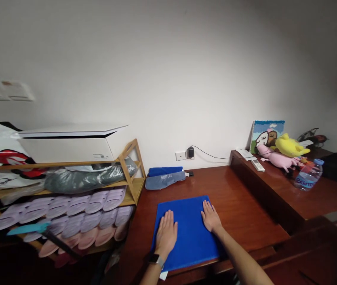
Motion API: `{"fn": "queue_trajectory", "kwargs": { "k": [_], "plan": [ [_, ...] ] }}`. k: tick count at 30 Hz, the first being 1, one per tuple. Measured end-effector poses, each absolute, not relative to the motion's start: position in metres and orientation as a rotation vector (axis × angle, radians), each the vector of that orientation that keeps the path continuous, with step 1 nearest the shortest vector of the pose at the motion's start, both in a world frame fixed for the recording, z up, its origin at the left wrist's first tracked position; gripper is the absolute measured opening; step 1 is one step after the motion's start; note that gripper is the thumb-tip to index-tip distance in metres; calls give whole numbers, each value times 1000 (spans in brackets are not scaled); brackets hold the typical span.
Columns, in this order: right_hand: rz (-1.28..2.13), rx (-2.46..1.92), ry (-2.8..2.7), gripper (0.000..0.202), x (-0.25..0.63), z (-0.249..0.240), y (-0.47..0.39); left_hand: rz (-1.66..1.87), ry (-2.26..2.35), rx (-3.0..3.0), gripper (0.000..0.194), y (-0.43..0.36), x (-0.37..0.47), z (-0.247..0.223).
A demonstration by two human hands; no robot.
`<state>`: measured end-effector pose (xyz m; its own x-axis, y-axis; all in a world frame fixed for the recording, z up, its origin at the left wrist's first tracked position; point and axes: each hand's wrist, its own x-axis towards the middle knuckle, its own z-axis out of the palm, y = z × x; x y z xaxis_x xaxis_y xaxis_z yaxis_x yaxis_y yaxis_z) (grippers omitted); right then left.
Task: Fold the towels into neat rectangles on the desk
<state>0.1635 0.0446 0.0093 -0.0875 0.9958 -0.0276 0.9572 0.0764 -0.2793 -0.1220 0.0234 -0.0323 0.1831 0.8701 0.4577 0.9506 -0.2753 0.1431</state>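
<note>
A bright blue cloth (189, 233) lies flat on the reddish-brown wooden table (239, 202), a white tag showing at its lower left corner. My left hand (166, 233) rests flat on the cloth's left side, fingers stretched out, a watch on the wrist. On the right edge of the cloth lies my right hand (210, 216), palm down with its fingers spread. Neither hand grips anything. Behind the cloth, near the wall, are a folded blue cloth (164, 171) and a grey-blue piece (165, 181) with white lettering.
A wooden rack (132, 174) on the left holds several slippers (79, 204) and a white box (67, 148). On the raised right surface stand a bottle (308, 176), plush toys (290, 146), a remote (257, 165) and a picture (267, 134). A charger (191, 152) is plugged into the wall.
</note>
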Motion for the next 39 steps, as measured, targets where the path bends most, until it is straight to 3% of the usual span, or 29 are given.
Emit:
{"fn": "queue_trajectory", "kwargs": {
  "k": [7, 19, 33, 39],
  "plan": [
    [307, -1980, -2220, 69, 168, 8, 44, -645, -1533, -2639, 62, 41, 16, -17],
    [362, -2030, -2189, 71, 166, 14, 42, -651, -1943, -2258, 70, 61, -163, -36],
    [376, -2053, -2149, 71, 159, 22, 89, -662, -1803, -2178, 67, 65, -165, -49],
    [343, -2035, -2153, 71, 162, 12, 89, -605, -1676, -2407, 61, 78, -85, -17]
  ]
}}
